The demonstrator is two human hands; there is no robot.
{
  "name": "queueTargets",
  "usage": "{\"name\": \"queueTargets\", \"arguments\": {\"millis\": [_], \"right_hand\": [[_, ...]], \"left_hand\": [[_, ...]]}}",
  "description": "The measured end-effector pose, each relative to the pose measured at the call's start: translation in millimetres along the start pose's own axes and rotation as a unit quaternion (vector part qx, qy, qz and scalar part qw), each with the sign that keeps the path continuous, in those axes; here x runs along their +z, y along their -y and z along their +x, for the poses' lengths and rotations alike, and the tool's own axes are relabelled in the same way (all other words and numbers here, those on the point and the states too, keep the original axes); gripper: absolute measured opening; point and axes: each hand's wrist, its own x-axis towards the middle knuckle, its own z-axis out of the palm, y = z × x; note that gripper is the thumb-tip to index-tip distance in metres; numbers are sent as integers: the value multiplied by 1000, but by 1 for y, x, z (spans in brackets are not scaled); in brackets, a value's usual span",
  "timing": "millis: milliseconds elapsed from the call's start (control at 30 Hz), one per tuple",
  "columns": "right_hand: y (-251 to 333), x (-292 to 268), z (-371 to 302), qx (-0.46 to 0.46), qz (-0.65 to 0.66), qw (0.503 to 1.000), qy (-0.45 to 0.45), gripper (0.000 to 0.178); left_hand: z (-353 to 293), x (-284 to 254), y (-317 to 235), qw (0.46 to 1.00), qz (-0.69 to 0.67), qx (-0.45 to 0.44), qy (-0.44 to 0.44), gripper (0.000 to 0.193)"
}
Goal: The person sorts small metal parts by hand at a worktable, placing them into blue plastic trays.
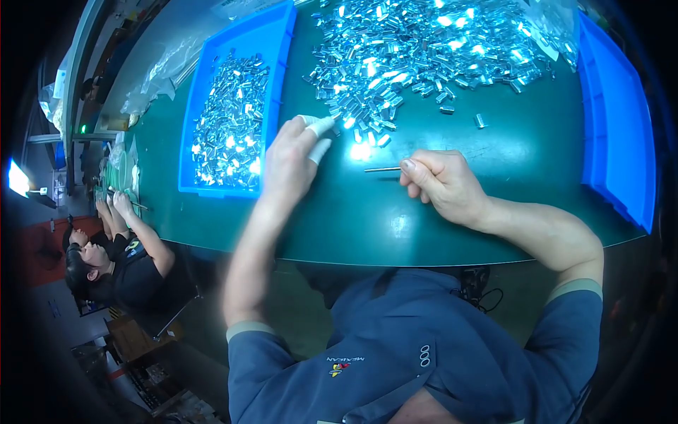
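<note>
My right hand (445,185) is closed round a thin metal rod (381,169), which points left over the green tabletop. White finger covers sit on some fingertips of my left hand (291,157). Its thumb and forefinger are apart, with the forefinger reaching to the near left edge of a heap of small shiny metal pieces (395,63). No piece shows clearly between those fingers. Left of that hand stands a blue tray (277,78) holding many similar metal pieces (233,120). A single piece (481,121) lies apart from the heap, beyond my right hand.
Another blue tray (618,120) stands at the right edge of the green table (339,226). Clear plastic bags (554,28) lie by the heap's far right. At far left, other people (116,268) sit working along the bench. Bright glare falls on the metal.
</note>
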Motion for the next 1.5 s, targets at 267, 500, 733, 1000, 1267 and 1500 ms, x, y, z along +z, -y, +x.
{"name": "queueTargets", "arguments": {"millis": [267, 500, 733, 1000, 1267, 1500], "right_hand": [[-2, 2, 3, -14, 13, 999, -32, 31], [3, 1, 2, 9, -16, 999, -31, 25], [-2, 4, 3, 6, -29, 999, -38, 22], [-5, 1, 1, -54, -42, 997, -25, 24], [-4, 2, 4, -59, -75, 995, -11, 34], [-2, 4, 3, -71, -108, 991, -30, 40]], "left_hand": [[-11, 9, -13, 998, -60, -36, -6, 19], [-17, 3, -50, 994, -110, -10, 9, 22], [-16, 2, -56, 993, -113, -4, 20, 23], [-17, 3, -62, 961, -249, -93, 78, 19], [-21, 11, -63, 966, -245, -50, 72, 18], [-18, 23, -73, 978, -208, -6, 24, 18]]}}
